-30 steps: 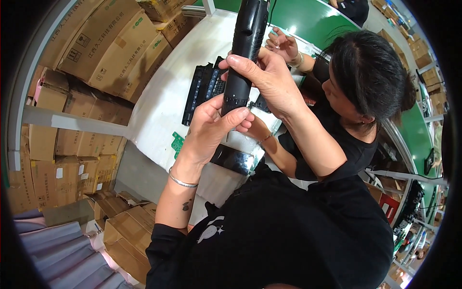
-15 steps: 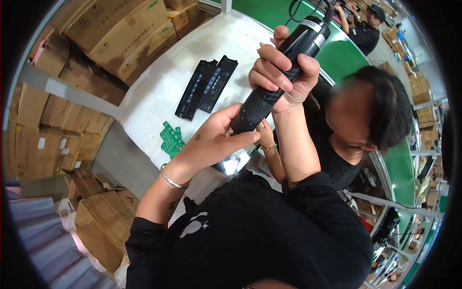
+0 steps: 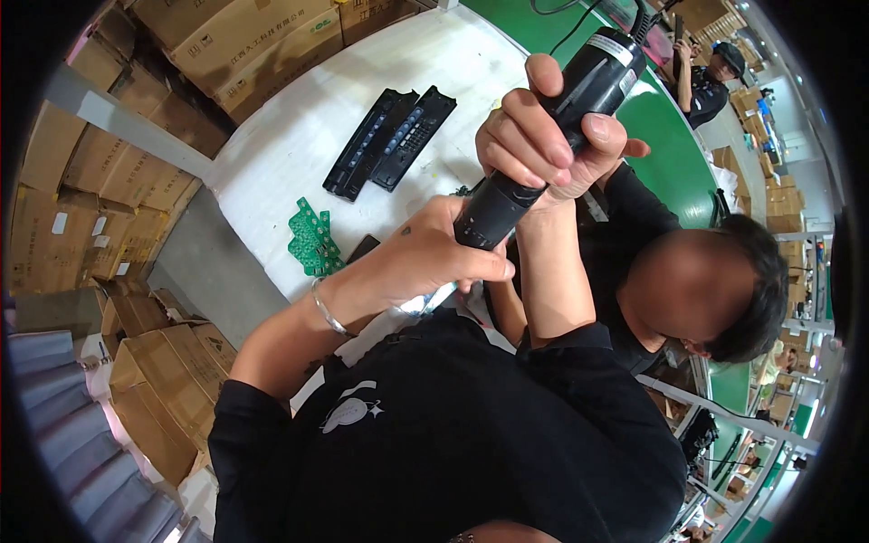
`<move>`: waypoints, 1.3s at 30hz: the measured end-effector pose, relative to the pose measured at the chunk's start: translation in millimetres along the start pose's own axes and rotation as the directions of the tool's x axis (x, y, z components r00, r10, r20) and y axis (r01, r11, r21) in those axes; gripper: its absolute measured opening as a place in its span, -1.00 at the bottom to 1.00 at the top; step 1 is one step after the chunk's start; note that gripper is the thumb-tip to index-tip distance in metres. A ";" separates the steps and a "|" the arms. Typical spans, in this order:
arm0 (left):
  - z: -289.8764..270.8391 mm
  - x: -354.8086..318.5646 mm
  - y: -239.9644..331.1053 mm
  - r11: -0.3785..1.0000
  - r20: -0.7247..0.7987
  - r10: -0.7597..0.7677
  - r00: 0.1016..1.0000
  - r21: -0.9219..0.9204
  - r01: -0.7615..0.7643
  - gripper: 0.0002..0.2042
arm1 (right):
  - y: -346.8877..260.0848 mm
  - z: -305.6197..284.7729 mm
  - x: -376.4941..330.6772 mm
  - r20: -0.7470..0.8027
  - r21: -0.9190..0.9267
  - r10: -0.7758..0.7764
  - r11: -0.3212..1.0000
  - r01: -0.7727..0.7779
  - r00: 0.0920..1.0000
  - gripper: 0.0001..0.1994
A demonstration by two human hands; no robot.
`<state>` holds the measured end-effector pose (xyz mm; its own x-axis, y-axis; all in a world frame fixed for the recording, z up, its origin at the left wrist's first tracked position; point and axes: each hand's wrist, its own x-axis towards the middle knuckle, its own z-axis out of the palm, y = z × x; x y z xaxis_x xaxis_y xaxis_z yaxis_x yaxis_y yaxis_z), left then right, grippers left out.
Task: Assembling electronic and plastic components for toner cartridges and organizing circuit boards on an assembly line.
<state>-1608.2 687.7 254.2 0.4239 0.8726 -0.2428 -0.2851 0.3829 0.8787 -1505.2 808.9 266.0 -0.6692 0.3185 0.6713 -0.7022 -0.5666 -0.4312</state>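
Note:
My right hand [image 3: 561, 145] is wrapped round the body of a black electric screwdriver [image 3: 493, 210], held tilted with its cable end up and to the right. My left hand [image 3: 444, 249] is closed about the tool's lower end, thumb across below it. The tip and most of the left fingers are hidden. A shiny, bright surface [image 3: 427, 300] shows just below that hand. Beyond it on the white table [image 3: 262, 181] lie two long black plastic housings [image 3: 369, 145] and several green circuit boards [image 3: 312, 237].
A dark flat object [image 3: 364, 248] lies beside my left wrist. Close on the right, a person in black [image 3: 625, 244] leans in near my right forearm. Cardboard boxes [image 3: 262, 54] are stacked at the far left. A cable [image 3: 568, 38] runs over the green surface [image 3: 670, 145] behind.
Both hands and the screwdriver have shifted slightly right and lower in view. The person beside me has moved lower. The housings and boards appear slightly shifted with the view.

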 end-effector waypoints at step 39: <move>-28.4 116.3 -51.6 0.997 0.082 -0.053 0.995 0.063 0.048 -0.84 | -43.2 -58.5 -85.2 -0.661 -0.335 -0.109 0.928 -0.161 0.742 -0.45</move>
<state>-1568.5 778.0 169.0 0.5072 0.8233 -0.2547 -0.2098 0.4046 0.8901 -1432.1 850.7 192.1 -0.5806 0.8008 0.1470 -0.6254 -0.3230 -0.7103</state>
